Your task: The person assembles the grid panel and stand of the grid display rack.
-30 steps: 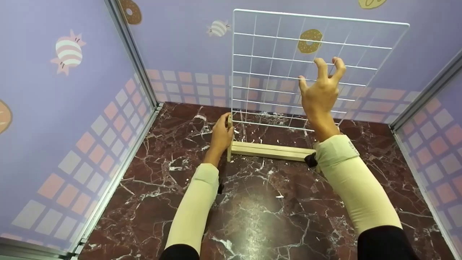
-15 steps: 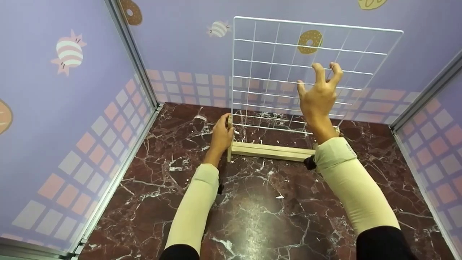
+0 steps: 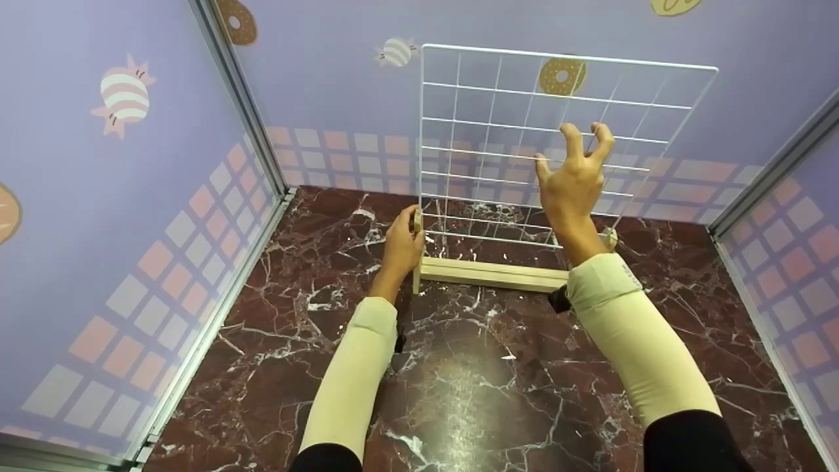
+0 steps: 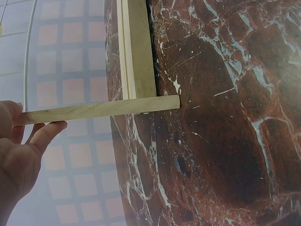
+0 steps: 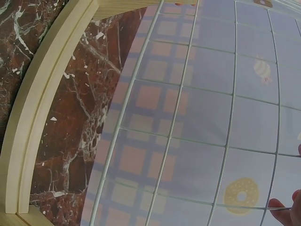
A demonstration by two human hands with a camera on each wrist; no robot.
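A white wire grid panel [image 3: 490, 125] leans upright over a pale wooden frame. Its near crossbar [image 3: 495, 274] lies low over the floor. My left hand [image 3: 401, 242] holds the frame's left side strip [image 4: 99, 110] near its far end, thumb on one face and fingers on the other in the left wrist view. My right hand [image 3: 573, 190] is on the grid, with spread, bent fingers hooked at the wires. Only some fingertips of that hand [image 5: 287, 212] show in the right wrist view. The right forearm hides most of the frame's right side.
Dark red, white-veined marble flooring [image 3: 459, 393] lies under the frame. A purple back wall [image 3: 328, 65] with printed sweets stands behind the grid. Left [image 3: 65, 196] and right [image 3: 806, 262] side walls meet the floor along metal rails.
The grid's top edge has come lower, and its right corner has shifted left. My right hand has moved down and slightly left with it. The left hand has stayed in place.
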